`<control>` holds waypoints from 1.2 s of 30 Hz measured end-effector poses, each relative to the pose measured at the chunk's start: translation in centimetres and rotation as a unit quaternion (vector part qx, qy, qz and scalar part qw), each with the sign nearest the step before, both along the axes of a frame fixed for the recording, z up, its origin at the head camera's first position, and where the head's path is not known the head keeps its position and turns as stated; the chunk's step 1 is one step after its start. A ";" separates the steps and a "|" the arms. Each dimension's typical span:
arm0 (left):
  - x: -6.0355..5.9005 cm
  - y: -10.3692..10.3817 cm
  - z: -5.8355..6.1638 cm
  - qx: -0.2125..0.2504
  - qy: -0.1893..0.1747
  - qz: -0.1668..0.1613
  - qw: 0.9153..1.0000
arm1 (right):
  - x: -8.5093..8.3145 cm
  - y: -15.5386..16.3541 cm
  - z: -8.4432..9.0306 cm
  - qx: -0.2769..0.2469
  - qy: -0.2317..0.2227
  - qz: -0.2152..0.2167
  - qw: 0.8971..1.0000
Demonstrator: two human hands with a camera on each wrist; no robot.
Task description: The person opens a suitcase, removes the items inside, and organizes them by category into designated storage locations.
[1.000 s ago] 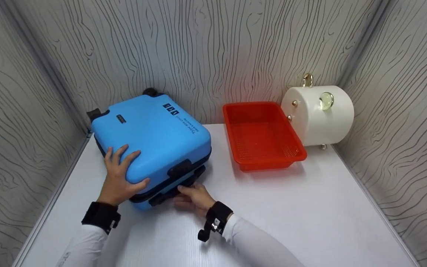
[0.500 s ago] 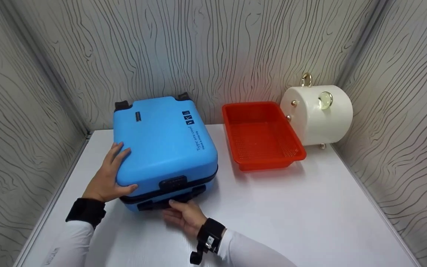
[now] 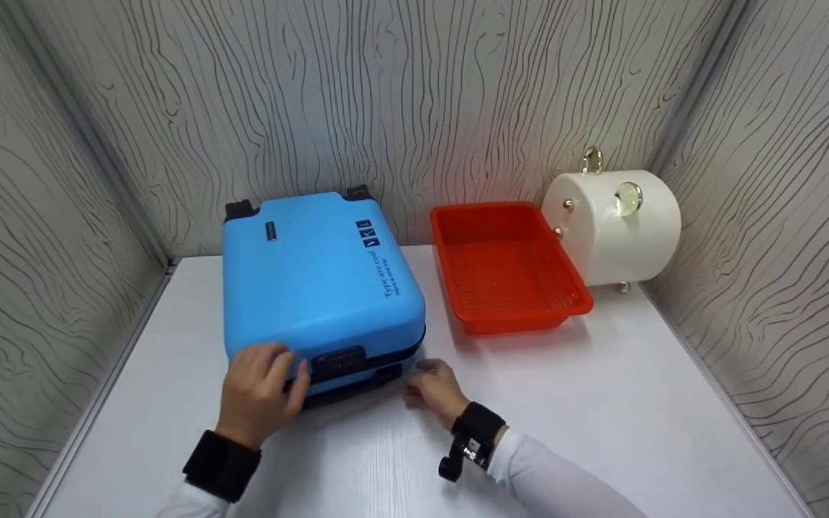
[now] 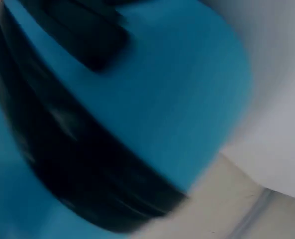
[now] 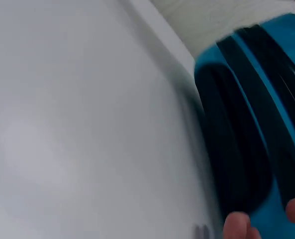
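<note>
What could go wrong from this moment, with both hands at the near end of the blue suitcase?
1. The left hand lies over the near edge of the blue suitcase, beside its black lock; fingers might get pinched at the seam if the shell moves.
2. The right hand is at the near right corner, seemingly without a grip, so the case may slide on the smooth white table.
3. The red basket stands close to the right; a sideways push could knock it.

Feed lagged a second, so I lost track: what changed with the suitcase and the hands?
The blue suitcase was swung square to the table edge. The left hand slid from its top onto the near edge by the lock; the right hand left the front and sits beside the corner. The red basket and white cylinder stayed.
</note>
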State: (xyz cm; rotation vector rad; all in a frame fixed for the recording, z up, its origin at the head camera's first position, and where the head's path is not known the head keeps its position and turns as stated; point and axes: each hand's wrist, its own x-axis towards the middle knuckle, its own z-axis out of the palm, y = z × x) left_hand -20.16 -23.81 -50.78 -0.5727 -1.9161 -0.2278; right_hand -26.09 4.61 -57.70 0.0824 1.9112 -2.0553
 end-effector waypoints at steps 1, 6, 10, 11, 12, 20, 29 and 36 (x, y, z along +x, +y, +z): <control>0.3 1.0 -0.1 -0.012 -0.003 -0.005 1.000 | -0.6 0.4 0.3 0.017 0.017 -0.017 1.000; 1.7 5.7 -1.8 -0.055 -0.128 0.034 0.990 | -3.5 1.6 1.2 0.078 0.113 -0.046 0.989; 1.9 7.9 -3.7 -0.073 -0.221 0.102 0.967 | -4.9 2.0 1.4 0.100 0.158 -0.026 0.982; 1.8 8.2 -4.1 -0.075 -0.239 0.114 0.961 | -5.2 2.1 1.4 0.100 0.162 -0.022 0.982; 1.7 8.5 -4.4 -0.076 -0.258 0.122 0.956 | -5.4 2.1 1.3 0.101 0.164 -0.018 0.981; 1.0 9.3 -5.7 -0.020 -0.429 0.087 0.899 | -6.4 2.2 0.9 0.114 0.165 -0.011 0.980; 0.6 9.3 -7.1 -0.003 -0.419 0.081 0.904 | -6.9 2.6 0.8 0.135 0.190 0.005 0.972; 1.4 9.3 -7.5 -0.001 -0.438 0.061 0.897 | -6.7 3.3 0.6 0.176 0.215 0.033 0.960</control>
